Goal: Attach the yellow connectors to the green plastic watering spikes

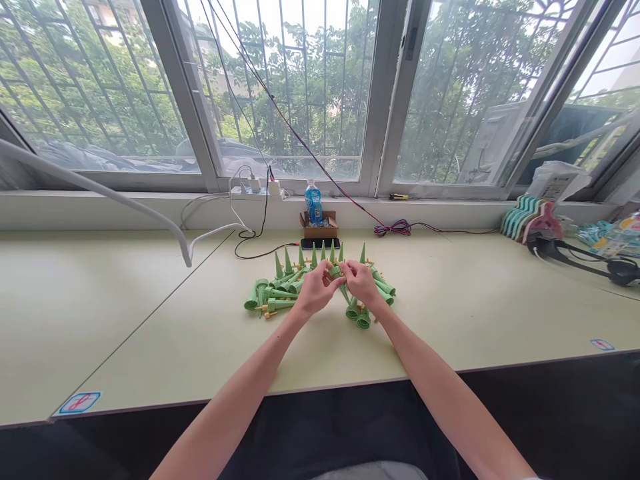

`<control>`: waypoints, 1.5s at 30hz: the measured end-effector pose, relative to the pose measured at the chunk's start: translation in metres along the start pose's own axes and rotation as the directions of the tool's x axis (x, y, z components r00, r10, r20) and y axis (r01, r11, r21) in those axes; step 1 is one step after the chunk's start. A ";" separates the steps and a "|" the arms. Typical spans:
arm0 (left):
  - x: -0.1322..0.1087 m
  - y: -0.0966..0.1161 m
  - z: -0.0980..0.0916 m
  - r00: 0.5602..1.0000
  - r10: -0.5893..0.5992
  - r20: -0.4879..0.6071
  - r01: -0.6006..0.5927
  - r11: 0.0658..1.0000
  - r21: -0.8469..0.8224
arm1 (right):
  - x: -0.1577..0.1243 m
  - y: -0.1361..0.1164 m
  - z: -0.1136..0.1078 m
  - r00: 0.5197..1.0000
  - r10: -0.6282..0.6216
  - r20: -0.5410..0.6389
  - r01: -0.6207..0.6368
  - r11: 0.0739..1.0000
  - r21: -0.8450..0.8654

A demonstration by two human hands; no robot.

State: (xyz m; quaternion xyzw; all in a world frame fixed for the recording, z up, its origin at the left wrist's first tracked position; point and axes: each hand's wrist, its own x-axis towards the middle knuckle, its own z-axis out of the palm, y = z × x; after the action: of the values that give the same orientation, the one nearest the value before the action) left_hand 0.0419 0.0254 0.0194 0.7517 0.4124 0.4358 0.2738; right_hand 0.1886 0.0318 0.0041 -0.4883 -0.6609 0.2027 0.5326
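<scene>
Between my two hands, over the middle of the pile, is a green plastic plant-watering spike [335,272], its wide cap end up and its point apparently slanting down toward the table. My left hand [319,288] pinches it from the left with curled fingers. From the right, my right hand [361,283] closes on the same spike; its fingertips partly hide what they grip. Several more spikes stand upright in a row behind, such as one spike [363,253]. Others lie in a heap at left [273,293] and at right, with small yellow valve pieces [271,315] among them.
Behind the spikes lie a dark phone [320,244] on a cable and a small cardboard box [321,231] holding a blue bottle [313,202]. A cable bundle [393,228], hangers [533,217] and a black headset [575,257] are farther right. A white curved arm [100,190] reaches in from the left.
</scene>
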 end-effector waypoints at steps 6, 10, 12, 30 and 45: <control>-0.001 -0.001 0.002 0.993 0.107 -0.039 -0.103 0.991 0.091 | 0.000 0.000 -0.001 0.997 0.076 0.032 -0.078 0.994 0.082; -0.001 -0.001 0.003 0.992 0.116 -0.044 -0.113 0.991 0.077 | 0.000 -0.003 -0.001 0.994 0.103 0.027 -0.106 0.987 0.117; -0.001 -0.001 0.003 0.992 0.114 -0.045 -0.111 0.992 0.065 | 0.000 -0.005 -0.001 0.993 0.112 0.025 -0.114 0.985 0.128; -0.002 -0.005 0.005 0.959 0.282 -0.040 -0.270 0.946 0.181 | 0.000 -0.003 -0.001 0.989 0.131 0.062 -0.140 0.975 0.170; 0.002 0.008 0.005 0.994 -0.040 -0.097 0.021 0.982 -0.189 | 0.001 -0.003 0.005 0.994 0.110 -0.005 -0.106 0.967 0.233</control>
State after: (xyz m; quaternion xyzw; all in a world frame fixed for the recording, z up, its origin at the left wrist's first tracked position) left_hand 0.0493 0.0226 0.0238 0.6935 0.3941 0.5057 0.3288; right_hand 0.1830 0.0323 0.0048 -0.4598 -0.6003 0.3028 0.5800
